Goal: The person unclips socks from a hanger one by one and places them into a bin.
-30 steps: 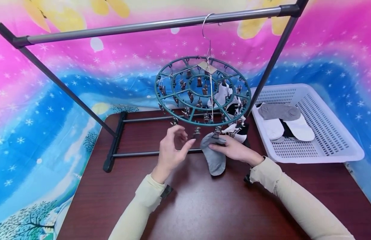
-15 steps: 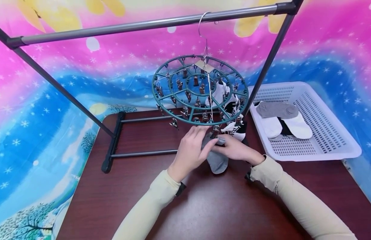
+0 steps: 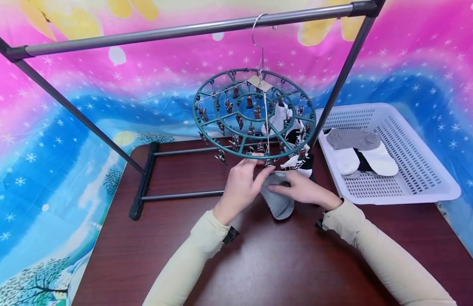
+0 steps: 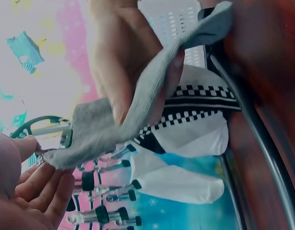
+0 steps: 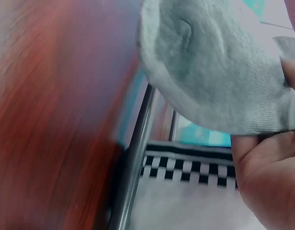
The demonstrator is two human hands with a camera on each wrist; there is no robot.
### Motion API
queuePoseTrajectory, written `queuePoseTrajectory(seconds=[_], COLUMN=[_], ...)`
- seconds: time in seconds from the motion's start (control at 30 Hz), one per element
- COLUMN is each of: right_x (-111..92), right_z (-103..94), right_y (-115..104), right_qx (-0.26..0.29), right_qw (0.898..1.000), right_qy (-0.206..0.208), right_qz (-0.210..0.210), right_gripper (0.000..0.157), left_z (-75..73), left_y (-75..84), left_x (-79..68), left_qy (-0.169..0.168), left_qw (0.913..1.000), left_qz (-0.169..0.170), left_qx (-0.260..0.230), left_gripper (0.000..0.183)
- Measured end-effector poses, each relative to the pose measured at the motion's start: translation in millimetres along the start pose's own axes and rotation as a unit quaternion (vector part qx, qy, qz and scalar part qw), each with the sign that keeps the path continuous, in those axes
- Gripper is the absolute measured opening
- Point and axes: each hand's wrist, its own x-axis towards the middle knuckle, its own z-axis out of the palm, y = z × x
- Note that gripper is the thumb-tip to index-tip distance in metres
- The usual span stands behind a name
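Note:
A grey ankle sock (image 3: 280, 206) hangs below the front rim of a round green clip hanger (image 3: 217, 142). My right hand (image 3: 307, 189) pinches the sock near its cuff, thumb in front. With thumb and fingers, my left hand (image 3: 240, 187) pinches a metal clip (image 3: 269, 162) at the cuff's edge. In the left wrist view, the dark tip of this clip (image 4: 66, 138) overlaps the grey fabric. The sock's toe end (image 5: 186, 62) points away from the right hand in the right wrist view.
Black-and-white checkered socks (image 3: 303, 163) and a white sock (image 4: 176, 182) hang at the hanger's right side. The hanger hooks over a metal rack bar (image 3: 182, 32). A white basket (image 3: 423, 170) with several socks stands right on the brown table (image 3: 259, 267).
My left hand has moved right, from beside a dangling clip to the clip at the cuff, and its thumb and fingers have closed. The right hand keeps the sock, which has swung slightly.

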Motion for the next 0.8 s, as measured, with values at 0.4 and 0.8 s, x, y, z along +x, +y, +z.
queuePoseTrajectory(seconds=[0.4,0.8], right_x=[-19.8,-28.2], right_z=[-22.7,-34.2], right_y=[12.2,8.3], right_qx=[-0.002,-0.003], right_qw=[1.0,1.0], right_qy=[-0.006,0.009], right_qz=[0.013,0.001], right_gripper=[0.028,0.013], left_z=[-17.4,-18.6], left_y=[-8.3,-15.8], left_x=[-1.6,-3.9], left_qy=[-0.006,-0.007], left_qw=[0.9983,0.9979], left_qz=[-0.036,-0.034], left_qx=[-0.044,-0.054], left_gripper=[0.028,0.024])
